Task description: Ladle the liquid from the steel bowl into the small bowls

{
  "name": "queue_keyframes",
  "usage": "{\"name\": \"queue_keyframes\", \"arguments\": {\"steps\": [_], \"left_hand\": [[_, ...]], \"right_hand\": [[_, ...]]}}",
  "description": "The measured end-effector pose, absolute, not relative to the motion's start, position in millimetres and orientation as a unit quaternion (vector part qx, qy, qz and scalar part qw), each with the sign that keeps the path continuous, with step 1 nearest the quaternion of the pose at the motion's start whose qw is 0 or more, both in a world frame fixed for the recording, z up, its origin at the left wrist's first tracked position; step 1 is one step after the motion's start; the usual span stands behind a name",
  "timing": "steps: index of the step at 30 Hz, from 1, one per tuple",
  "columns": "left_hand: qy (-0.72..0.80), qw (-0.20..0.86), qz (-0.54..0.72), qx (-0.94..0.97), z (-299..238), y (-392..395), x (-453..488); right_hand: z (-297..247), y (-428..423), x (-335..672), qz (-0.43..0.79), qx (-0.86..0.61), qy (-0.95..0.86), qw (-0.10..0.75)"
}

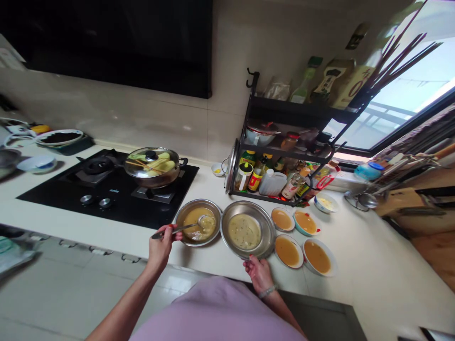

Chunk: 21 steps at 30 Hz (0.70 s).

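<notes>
My left hand (pixel 163 244) is closed around the handle of a metal ladle (pixel 185 227), whose round head dips into brownish liquid in the left steel bowl (pixel 181 208). Beside it on the counter, almost touching, stands a wider steel basin (pixel 266 220) with a paler, greenish-flecked mixture. My right hand (pixel 259 273) pinches the near rim of this basin, thumb on top and fingers partly hidden below. To its right sit several small bowls of orange-brown liquid, among them a white bowl (pixel 332 270) and a teal-edged bowl (pixel 298 228).
A lidded glass-topped pan (pixel 151 182) with pale green pieces sits on the black gas hob (pixel 121 215). Behind the basins, a black rack (pixel 249 195) holds bottles and jars. A small bowl (pixel 334 203) stands near the rack, and a knife block (pixel 394 208) at the far right.
</notes>
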<state>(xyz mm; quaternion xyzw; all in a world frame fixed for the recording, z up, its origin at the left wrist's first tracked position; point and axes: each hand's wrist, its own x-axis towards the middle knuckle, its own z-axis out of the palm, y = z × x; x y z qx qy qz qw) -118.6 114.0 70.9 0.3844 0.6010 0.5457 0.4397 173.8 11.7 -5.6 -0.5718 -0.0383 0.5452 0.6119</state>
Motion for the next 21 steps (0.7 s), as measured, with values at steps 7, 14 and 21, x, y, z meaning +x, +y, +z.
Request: {"name": "queue_keyframes", "arguments": {"steps": [7,14,21], "left_hand": [[0.597,0.454,0.558,0.355,88.3,111.8,-121.5],[0.579,0.461,0.57,0.356,103.1,110.6,-112.2],[0.525,0.509,0.539,0.419,115.1,102.1,-76.1]], "right_hand": [[-5.1,11.5,174.0,0.544,-0.568,-0.04,0.617],[-4.2,12.1,172.1,0.538,-0.57,-0.032,0.62],[-0.4,12.3,171.4,0.541,-0.568,-0.03,0.619]]}}
